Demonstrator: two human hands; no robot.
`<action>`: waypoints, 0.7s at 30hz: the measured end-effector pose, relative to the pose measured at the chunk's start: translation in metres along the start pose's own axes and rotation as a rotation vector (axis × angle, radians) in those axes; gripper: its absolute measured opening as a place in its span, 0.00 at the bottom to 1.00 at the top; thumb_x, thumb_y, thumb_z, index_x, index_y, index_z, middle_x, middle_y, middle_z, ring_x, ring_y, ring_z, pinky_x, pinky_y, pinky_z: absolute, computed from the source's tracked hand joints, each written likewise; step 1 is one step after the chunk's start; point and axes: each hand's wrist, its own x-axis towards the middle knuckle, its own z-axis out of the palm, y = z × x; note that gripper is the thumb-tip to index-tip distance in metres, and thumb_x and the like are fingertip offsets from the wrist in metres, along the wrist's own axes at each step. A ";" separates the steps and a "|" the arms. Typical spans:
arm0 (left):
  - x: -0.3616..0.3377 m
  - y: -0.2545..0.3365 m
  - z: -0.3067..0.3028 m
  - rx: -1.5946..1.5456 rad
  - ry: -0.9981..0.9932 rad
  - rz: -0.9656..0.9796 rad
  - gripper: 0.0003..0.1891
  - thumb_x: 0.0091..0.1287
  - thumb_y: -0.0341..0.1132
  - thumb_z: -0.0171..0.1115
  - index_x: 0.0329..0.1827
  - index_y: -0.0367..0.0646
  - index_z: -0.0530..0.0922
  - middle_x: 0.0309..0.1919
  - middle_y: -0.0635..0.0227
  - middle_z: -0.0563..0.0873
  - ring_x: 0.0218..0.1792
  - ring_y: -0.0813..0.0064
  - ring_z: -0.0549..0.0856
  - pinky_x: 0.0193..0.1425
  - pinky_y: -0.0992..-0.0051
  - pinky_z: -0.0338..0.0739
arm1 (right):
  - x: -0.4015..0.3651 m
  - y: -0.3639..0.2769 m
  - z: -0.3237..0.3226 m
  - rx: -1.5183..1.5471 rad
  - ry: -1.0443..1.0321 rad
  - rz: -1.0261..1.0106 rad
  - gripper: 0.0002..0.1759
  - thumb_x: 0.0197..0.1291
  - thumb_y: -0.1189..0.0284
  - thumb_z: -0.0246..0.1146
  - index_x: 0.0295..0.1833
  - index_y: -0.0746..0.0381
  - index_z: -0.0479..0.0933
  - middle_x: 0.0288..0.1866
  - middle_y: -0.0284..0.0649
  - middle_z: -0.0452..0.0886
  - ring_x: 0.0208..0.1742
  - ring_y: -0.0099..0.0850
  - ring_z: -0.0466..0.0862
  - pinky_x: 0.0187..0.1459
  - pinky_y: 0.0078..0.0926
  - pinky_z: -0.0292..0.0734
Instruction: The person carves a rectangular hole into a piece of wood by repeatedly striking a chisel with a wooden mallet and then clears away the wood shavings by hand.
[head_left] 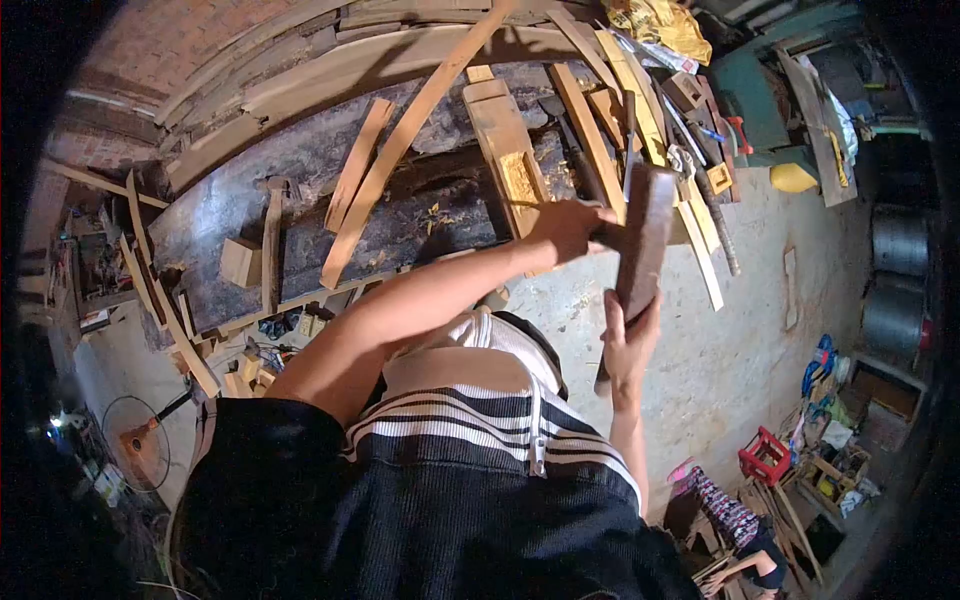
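A long dark brown wooden block, which looks like a wooden hand plane (pixel 645 235), is held up and tilted in front of my body. My right hand (pixel 632 345) wraps its lower end, thumb along the side. A short dark stub sticks out below that hand. My left hand (pixel 568 232) is closed at the block's left side, around a dark piece projecting there; its fingertips are partly hidden. Under and beyond my left hand lies a wooden board (pixel 492 115) on the workbench (pixel 225 210). A pale recess in the board holds shavings.
Long wooden strips (pixel 415 125) and a hammer (pixel 272 235) lie across the bench beside a wooden block (pixel 240 262). More slats and tools crowd its right end. A fan (pixel 138 440) stands lower left. A red crate (pixel 766 455) and another person (pixel 735 520) are lower right.
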 end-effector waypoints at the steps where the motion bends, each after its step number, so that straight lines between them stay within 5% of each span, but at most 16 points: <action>1: -0.002 -0.007 0.014 -0.011 0.076 0.073 0.19 0.53 0.43 0.75 0.49 0.57 0.84 0.38 0.66 0.87 0.40 0.59 0.87 0.42 0.61 0.80 | -0.005 -0.004 -0.004 0.105 0.005 0.112 0.24 0.62 0.71 0.67 0.59 0.68 0.68 0.33 0.42 0.80 0.26 0.24 0.79 0.24 0.22 0.74; 3: -0.008 -0.020 0.036 -0.240 0.205 0.233 0.19 0.51 0.37 0.75 0.47 0.52 0.82 0.36 0.65 0.86 0.39 0.58 0.87 0.40 0.61 0.80 | -0.016 -0.002 0.002 0.386 0.179 0.000 0.26 0.63 0.73 0.65 0.63 0.67 0.66 0.31 0.37 0.78 0.24 0.21 0.77 0.22 0.18 0.72; 5: -0.011 -0.007 0.030 -0.101 0.012 0.210 0.14 0.56 0.35 0.70 0.45 0.51 0.82 0.35 0.65 0.85 0.40 0.59 0.87 0.38 0.61 0.80 | -0.021 0.019 0.007 0.365 0.264 -0.128 0.25 0.62 0.71 0.66 0.61 0.67 0.67 0.32 0.44 0.80 0.24 0.29 0.79 0.26 0.25 0.75; 7: -0.015 -0.006 0.045 0.061 0.015 0.152 0.08 0.61 0.34 0.63 0.44 0.53 0.81 0.36 0.66 0.85 0.41 0.59 0.88 0.36 0.60 0.80 | -0.009 0.025 0.006 -0.083 0.077 -0.121 0.26 0.63 0.70 0.67 0.60 0.70 0.67 0.32 0.45 0.79 0.19 0.28 0.77 0.22 0.29 0.73; 8: -0.017 -0.009 0.050 0.117 -0.039 0.176 0.08 0.65 0.33 0.57 0.45 0.55 0.82 0.38 0.65 0.86 0.42 0.59 0.88 0.37 0.60 0.81 | -0.013 0.022 0.003 -0.185 0.164 -0.295 0.24 0.61 0.67 0.68 0.56 0.69 0.69 0.29 0.46 0.79 0.19 0.29 0.77 0.22 0.31 0.72; 11: -0.018 -0.007 0.056 0.215 -0.156 0.118 0.09 0.66 0.35 0.55 0.45 0.56 0.82 0.40 0.65 0.86 0.42 0.59 0.88 0.39 0.58 0.82 | -0.026 0.046 -0.007 -0.112 0.093 -0.062 0.23 0.61 0.65 0.69 0.54 0.67 0.69 0.27 0.45 0.78 0.18 0.30 0.77 0.21 0.30 0.71; 12: -0.017 -0.014 0.060 0.179 -0.124 0.131 0.09 0.65 0.35 0.59 0.46 0.56 0.82 0.40 0.67 0.86 0.42 0.60 0.88 0.42 0.58 0.82 | -0.030 0.032 -0.009 -0.058 0.098 0.040 0.22 0.60 0.66 0.69 0.53 0.66 0.69 0.34 0.51 0.84 0.36 0.47 0.85 0.42 0.38 0.78; 17: 0.007 -0.018 0.008 0.054 -0.188 0.023 0.14 0.60 0.41 0.69 0.50 0.58 0.84 0.42 0.67 0.89 0.44 0.61 0.88 0.48 0.61 0.82 | -0.028 0.012 -0.008 0.027 0.145 0.054 0.21 0.60 0.68 0.70 0.52 0.66 0.70 0.32 0.47 0.84 0.31 0.36 0.85 0.37 0.31 0.79; 19: 0.012 -0.008 -0.030 -0.114 -0.208 -0.096 0.17 0.59 0.49 0.71 0.43 0.49 0.84 0.31 0.61 0.88 0.37 0.62 0.89 0.45 0.62 0.81 | -0.025 0.011 -0.006 0.001 0.113 0.013 0.21 0.59 0.69 0.70 0.51 0.66 0.69 0.30 0.46 0.83 0.30 0.30 0.83 0.35 0.28 0.78; 21: 0.015 -0.024 -0.041 -0.078 -0.132 -0.004 0.20 0.59 0.50 0.73 0.41 0.42 0.84 0.30 0.59 0.88 0.35 0.67 0.88 0.46 0.66 0.80 | -0.025 0.016 -0.005 0.074 0.105 -0.022 0.21 0.59 0.70 0.71 0.50 0.66 0.68 0.30 0.46 0.83 0.29 0.29 0.81 0.34 0.28 0.77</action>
